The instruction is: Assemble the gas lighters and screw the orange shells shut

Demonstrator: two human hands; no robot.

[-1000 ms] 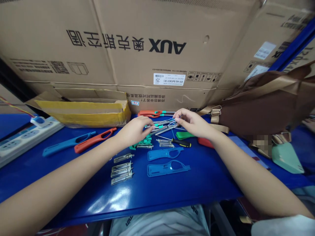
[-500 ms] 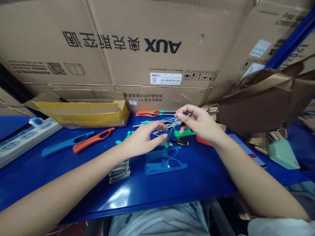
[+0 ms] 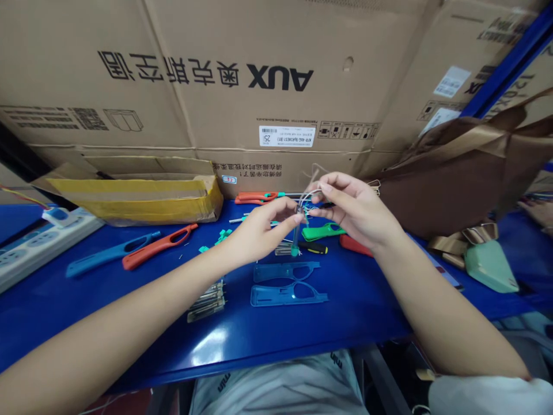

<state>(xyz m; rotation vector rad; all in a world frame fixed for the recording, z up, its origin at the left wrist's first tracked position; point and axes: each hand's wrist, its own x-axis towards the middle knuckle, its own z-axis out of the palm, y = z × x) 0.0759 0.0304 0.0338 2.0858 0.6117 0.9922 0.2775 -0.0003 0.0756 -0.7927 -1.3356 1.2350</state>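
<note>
My left hand [image 3: 263,227] pinches the upper part of a slim dark tube with a teal end [image 3: 295,239], which hangs down from its fingertips. My right hand [image 3: 358,210] is closed on thin wires [image 3: 310,192] that run from the tube's top; the wires are partly blurred. Below the hands lie two blue plastic handle shells [image 3: 285,271], one nearer me than the other. Behind the tube are a black-and-yellow tool handle [image 3: 314,248] and a green handle piece [image 3: 322,231]. Metal rods behind the hands are partly hidden.
Left of my hands lie an orange handle [image 3: 158,248], a blue handle [image 3: 110,255] and small teal parts [image 3: 222,236]. Slim metal-ended pieces [image 3: 206,302] lie beside my left forearm. A yellow-taped box [image 3: 142,199], power strip [image 3: 56,245] and brown bag [image 3: 444,173] border the workspace.
My left hand has moved up and right and now pinches the tube's upper part. The right hand has lifted slightly, with the wires at its fingertips.
</note>
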